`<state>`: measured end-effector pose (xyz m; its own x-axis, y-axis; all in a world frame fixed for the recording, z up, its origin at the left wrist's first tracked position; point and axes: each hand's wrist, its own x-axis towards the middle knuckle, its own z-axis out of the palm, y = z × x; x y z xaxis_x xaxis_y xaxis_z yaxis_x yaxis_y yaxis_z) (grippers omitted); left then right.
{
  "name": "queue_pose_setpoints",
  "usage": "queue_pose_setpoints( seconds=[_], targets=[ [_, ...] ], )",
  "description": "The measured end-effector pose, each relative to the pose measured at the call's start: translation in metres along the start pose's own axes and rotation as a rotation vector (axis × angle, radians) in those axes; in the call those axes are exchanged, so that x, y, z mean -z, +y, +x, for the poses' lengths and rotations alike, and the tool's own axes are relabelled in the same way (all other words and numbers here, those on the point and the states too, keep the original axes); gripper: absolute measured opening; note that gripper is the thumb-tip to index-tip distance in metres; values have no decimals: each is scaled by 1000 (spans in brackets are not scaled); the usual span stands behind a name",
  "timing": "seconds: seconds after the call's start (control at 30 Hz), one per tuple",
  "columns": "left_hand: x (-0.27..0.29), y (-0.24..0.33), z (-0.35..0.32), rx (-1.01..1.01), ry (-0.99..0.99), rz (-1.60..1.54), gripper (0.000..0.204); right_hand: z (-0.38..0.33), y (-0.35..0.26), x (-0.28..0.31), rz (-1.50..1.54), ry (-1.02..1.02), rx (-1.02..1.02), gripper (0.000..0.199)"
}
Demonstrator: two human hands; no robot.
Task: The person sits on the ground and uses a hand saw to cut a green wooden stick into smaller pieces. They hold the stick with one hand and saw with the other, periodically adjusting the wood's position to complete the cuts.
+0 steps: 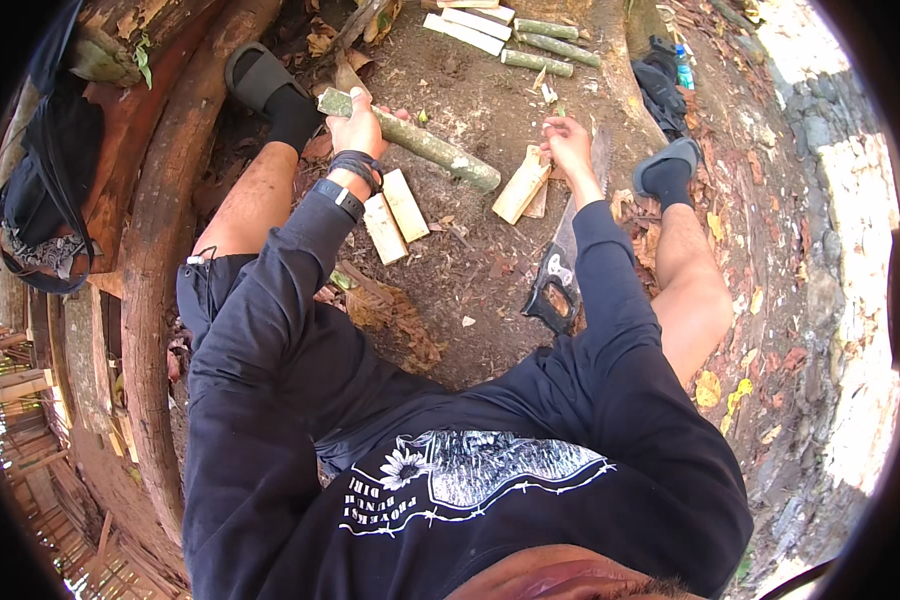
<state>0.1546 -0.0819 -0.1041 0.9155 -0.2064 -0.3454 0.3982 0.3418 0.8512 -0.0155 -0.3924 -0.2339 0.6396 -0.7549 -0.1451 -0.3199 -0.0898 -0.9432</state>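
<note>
The head view shows the two hands well apart. The left hand (356,130) is clasped round a bark-covered log (425,147) near one end, thumb over the top, so the rest slants across the space between the legs; gripping so close to the end likely leaves most of its length free. Whether the far end touches the ground cannot be told.

The right hand (569,150) has its fingers curled beside the upper end of a split block (520,190); whether it grips the block, or pinches something small, cannot be made out. That block lies over another piece of wood, which probably props it a little.

Two pale split pieces (395,218) lie side by side below the log, near the left wrist. A saw (555,264) lies near the right forearm, its black handle toward the body, a placing that would suit a quick reach. The legs are spread to either side, perhaps to leave room for the wood.

Farther out, pale split sticks (467,32) and round, barked sticks (537,64) lie grouped by kind, seemingly sorted. A long log (160,250) runs along the left.
</note>
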Motion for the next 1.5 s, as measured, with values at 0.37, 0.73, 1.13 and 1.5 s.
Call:
queue_pose_setpoints(
  seconds=[0.37,0.73,1.13,1.5],
  targets=[
    [0,1,2,-94,-26,47,48,-87,-97,-39,-231,-749,408,90],
    [-9,34,-20,-569,-250,479,44,-136,-12,-46,-719,74,-158,104],
    [-12,41,-20,-493,-281,365,45,-115,42,-45,-794,225,126,73],
    [-13,40,-23,-404,-232,325,42,-96,56,-43,-401,219,-28,51]
  ],
)
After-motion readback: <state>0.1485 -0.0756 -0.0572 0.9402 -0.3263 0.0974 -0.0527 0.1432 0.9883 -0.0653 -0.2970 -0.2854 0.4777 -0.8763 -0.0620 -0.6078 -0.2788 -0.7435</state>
